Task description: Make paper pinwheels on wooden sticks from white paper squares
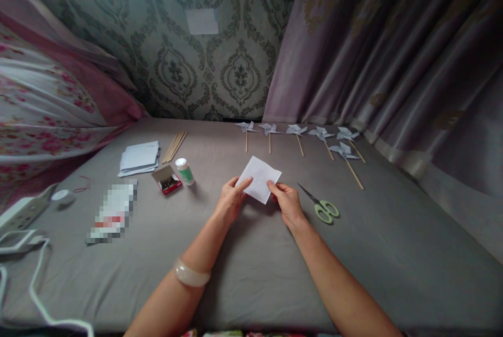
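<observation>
White paper square (258, 178), one: above grey cloth (261, 279), fingers of left hand (230, 198) and right hand (288, 202) pinched closed on opposite sides, seemingly to steady it. Scissors (324, 210), one: beside right hand, presumably for reach. Pinwheels (297, 130), six: laid beyond.

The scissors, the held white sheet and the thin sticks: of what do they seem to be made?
Scissors: blades probably metal, being dark, narrow and pointed; handles likely plastic, pale green and smooth-looking.
Sheet: likely paper, matte, thin and white.
Sticks: perhaps wood or bamboo, straight and tan; finish too small to tell.
</observation>
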The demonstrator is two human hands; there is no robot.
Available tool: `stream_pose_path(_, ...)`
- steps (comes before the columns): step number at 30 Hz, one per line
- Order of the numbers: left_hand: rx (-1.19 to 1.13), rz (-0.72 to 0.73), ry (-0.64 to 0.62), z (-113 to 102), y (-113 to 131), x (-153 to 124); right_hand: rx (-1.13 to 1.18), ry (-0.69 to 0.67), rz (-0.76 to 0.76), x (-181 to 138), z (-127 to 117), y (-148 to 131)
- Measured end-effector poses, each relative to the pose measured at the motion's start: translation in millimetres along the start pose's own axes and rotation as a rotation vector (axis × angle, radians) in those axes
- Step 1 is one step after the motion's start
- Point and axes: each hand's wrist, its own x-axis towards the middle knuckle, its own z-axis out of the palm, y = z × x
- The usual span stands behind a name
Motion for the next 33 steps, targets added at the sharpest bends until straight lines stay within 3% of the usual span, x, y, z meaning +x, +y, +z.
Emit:
stream_pose_path(6, 0.102, -0.053, -0.013, 2, -17, 1, 0.105, 0.068, 0.04, 3, 0, 1)
stream_pose_path(14, 0.173, 0.04, -0.049, 2, -16, -1, 0.067, 0.085, -0.004, 6, -5, 4)
stream_pose_path(17, 0.177, 0.069, -0.054, 2, -15, -1, 0.015, 0.061, 0.002, 6, -6, 3)
stream_pose_path(20, 0.129, 0.075, 0.029, -3, -13, 4, -0.103, -0.008, -0.026, 7, -15, -5)
stream_pose_path(25, 0.033, 0.033, 0.148, -14, -6, 17, -0.3, 0.045, -0.18, 16, -67, -30)
stream_pose_path(30, -0.082, -0.006, 0.187, -15, -4, 23, -0.479, 0.281, -0.224, 22, -147, -51)
stream_pose_path(33, -0.124, -0.015, 0.192, -14, -4, 23, -0.62, 0.274, -0.2, 15, -182, -51)
